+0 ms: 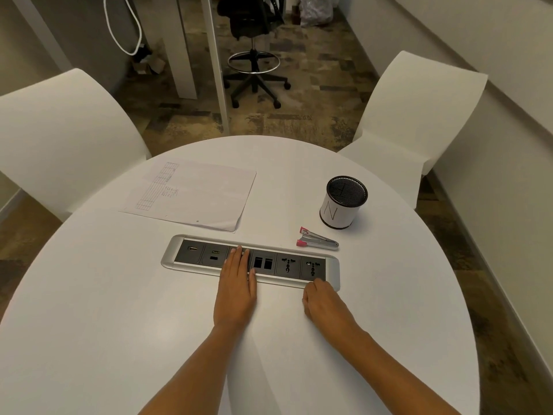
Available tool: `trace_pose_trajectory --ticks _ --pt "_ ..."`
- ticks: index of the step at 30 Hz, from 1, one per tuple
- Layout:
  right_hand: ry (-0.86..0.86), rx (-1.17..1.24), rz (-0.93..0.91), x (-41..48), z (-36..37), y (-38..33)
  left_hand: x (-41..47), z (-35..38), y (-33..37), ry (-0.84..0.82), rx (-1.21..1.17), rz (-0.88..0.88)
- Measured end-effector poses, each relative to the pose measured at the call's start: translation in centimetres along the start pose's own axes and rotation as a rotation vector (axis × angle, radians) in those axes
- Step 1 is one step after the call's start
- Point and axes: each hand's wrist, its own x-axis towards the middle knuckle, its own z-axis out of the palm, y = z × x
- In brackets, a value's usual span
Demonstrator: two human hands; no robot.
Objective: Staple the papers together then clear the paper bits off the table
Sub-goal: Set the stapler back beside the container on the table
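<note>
Surface (pixel 89 295): white, round; carries everything.
Papers (pixel 194 196): loose stack, far left, long axis running left to right, nearer the left hand.
Socket panel (pixel 332 265): between hands and papers.
Left hand (pixel 236 292): flat, fingers straight across the panel, holding nothing.
Right hand (pixel 324 304): apart from the left, fingers tucked under; grip unclear.
Stapler (pixel 318 241): just beyond the panel, far right, axis left to right, nearest the right hand.

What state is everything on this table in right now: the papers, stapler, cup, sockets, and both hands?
Papers: stacked flat, near corner curled, untouched.
Stapler: lying flat, untouched.
Pen cup: upright, looks empty.
Socket panel: sockets exposed, nothing plugged in.
Left hand: flat, fingers straight, resting on the socket panel.
Right hand: fingers curled, at the panel's near edge.
</note>
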Motion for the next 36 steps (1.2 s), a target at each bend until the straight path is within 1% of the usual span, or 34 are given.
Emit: trace_pose_trajectory --ticks 1,3,5,6,9,11,14,16,18,20,23,29,30,32,33,34,36 --pt "0.002 0.059 0.01 0.0 -0.3 0.0 0.0 0.1 -0.1 0.005 -0.009 0.004" --pt "0.036 0.295 0.075 0.0 -1.5 0.2 -0.1 0.1 -0.1 -0.024 0.001 -0.005" --pt "0.151 0.525 0.146 0.4 -3.3 0.3 -0.1 0.1 0.0 -0.031 0.0 0.001" --pt "0.22 0.586 0.18 1.0 -4.5 0.5 0.0 0.1 0.0 -0.028 -0.006 0.006" --pt "0.416 0.622 0.214 4.1 -8.8 1.1 0.1 0.0 0.0 -0.025 0.004 0.006" --pt "0.521 0.575 0.21 6.6 -11.6 1.9 0.1 0.0 0.1 -0.029 0.006 0.007" --pt "0.606 0.478 0.229 9.6 -14.3 2.9 0.0 0.0 0.0 -0.03 0.004 0.006" --pt "0.605 0.354 0.232 11.1 -15.2 3.5 0.0 0.0 0.0 -0.021 0.001 0.003" --pt "0.546 0.213 0.23 12.3 -15.5 3.9 0.0 0.0 0.1 -0.024 -0.004 0.003" --pt "0.495 0.154 0.233 12.9 -15.8 4.1 0.0 0.0 0.1 -0.024 -0.008 0.0" --pt "0.525 0.158 0.227 13.1 -15.9 4.5 0.1 0.0 0.0 -0.024 -0.003 0.001" --pt "0.616 0.246 0.219 12.3 -15.6 4.2 0.1 0.1 0.0 -0.021 -0.002 -0.001" --pt "0.648 0.26 0.208 12.0 -15.4 3.7 0.1 0.1 0.0 -0.019 -0.004 -0.003" --pt "0.698 0.296 0.114 11.3 -14.6 2.1 0.1 0.1 0.0 -0.015 -0.007 -0.004" --pt "0.685 0.302 0.043 11.0 -13.9 1.0 0.1 0.1 0.0 -0.013 -0.006 -0.004" --pt "0.634 0.291 -0.02 10.8 -12.9 0.0 0.2 0.1 0.0 -0.014 -0.002 -0.003" --pt "0.434 0.242 -0.083 10.6 -10.6 -1.8 0.3 0.1 0.1 -0.016 0.009 0.003"
